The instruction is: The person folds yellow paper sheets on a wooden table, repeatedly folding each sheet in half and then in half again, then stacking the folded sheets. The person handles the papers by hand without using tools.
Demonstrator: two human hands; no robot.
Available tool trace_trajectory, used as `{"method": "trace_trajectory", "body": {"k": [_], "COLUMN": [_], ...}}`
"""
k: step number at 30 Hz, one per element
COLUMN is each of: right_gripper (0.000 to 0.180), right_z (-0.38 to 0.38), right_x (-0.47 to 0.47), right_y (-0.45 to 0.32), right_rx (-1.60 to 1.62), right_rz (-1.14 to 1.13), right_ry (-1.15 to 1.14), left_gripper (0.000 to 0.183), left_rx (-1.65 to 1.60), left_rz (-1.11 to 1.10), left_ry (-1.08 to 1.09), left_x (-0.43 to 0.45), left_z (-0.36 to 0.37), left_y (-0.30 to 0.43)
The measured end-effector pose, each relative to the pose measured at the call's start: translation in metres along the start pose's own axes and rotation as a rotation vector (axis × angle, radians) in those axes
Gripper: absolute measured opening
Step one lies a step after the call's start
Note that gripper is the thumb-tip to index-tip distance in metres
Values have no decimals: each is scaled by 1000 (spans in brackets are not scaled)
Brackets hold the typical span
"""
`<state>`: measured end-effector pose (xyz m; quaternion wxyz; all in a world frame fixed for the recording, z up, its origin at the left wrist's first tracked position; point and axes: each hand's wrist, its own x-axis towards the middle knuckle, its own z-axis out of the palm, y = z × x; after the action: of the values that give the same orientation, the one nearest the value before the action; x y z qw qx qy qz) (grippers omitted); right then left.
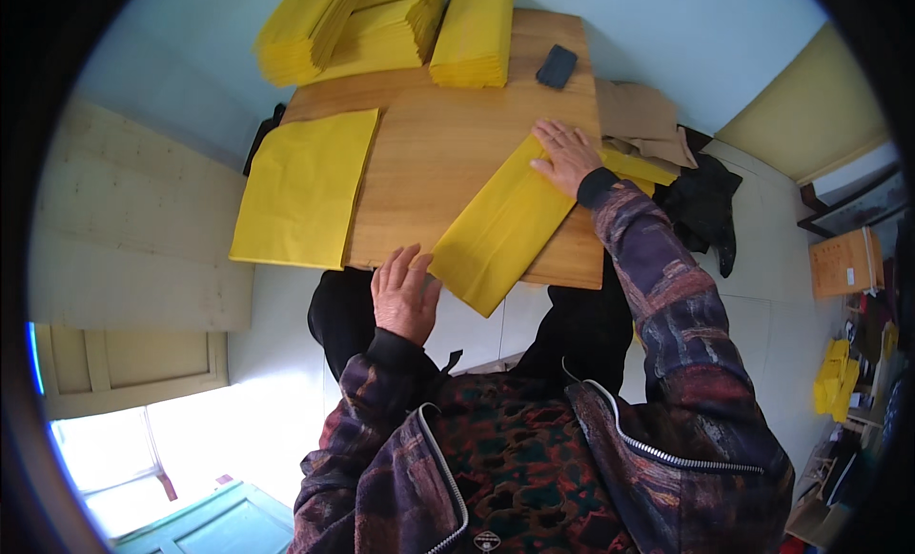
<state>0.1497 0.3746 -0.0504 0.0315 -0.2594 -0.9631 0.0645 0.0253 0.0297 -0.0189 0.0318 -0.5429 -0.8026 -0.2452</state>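
Observation:
A folded strip of yellow paper (504,229) lies slantwise on the wooden table (443,132), its near corner jutting past the front edge. Flat on its far right end rests my right hand (568,150), fingers a little spread, gripping nothing. Beside the strip's near left corner is my left hand (406,289), with its fingers raised and apart; whether the thumb side touches the paper I cannot tell. To the left lies a wider stack of flat yellow paper sheets (304,189). More yellow paper (640,169) shows beyond my right wrist, partly hidden by it.
Stacks of folded yellow paper (472,36) stand along the table's far side, against the wall. A small dark flat object (557,67) lies at the far right. Brown paper (643,118) and a black cloth-like item (704,204) are right of the table. A cardboard box (846,263) sits farther right.

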Motion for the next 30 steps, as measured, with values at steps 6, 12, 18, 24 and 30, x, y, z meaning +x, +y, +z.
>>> {"method": "trace_trajectory", "body": {"k": [6, 12, 18, 24, 30], "right_gripper": [64, 63, 64, 65, 69], "right_z": [0, 3, 7, -4, -5], "right_x": [0, 0, 3, 16, -10], "right_y": [-1, 1, 3, -17, -50], "right_rx": [-1, -8, 25, 64, 53], "right_rz": [17, 3, 19, 398, 577], "right_ry": [-2, 25, 66, 117, 53], "left_gripper": [64, 84, 82, 69, 63], "left_rx": [103, 218, 218, 211, -32], "left_rz": [533, 369, 167, 17, 100], "left_ry": [-317, -341, -369, -182, -238], "left_x": [29, -2, -28, 44, 123], "left_z": [52, 50, 15, 10, 81], "left_y": [74, 42, 12, 8, 58]}}
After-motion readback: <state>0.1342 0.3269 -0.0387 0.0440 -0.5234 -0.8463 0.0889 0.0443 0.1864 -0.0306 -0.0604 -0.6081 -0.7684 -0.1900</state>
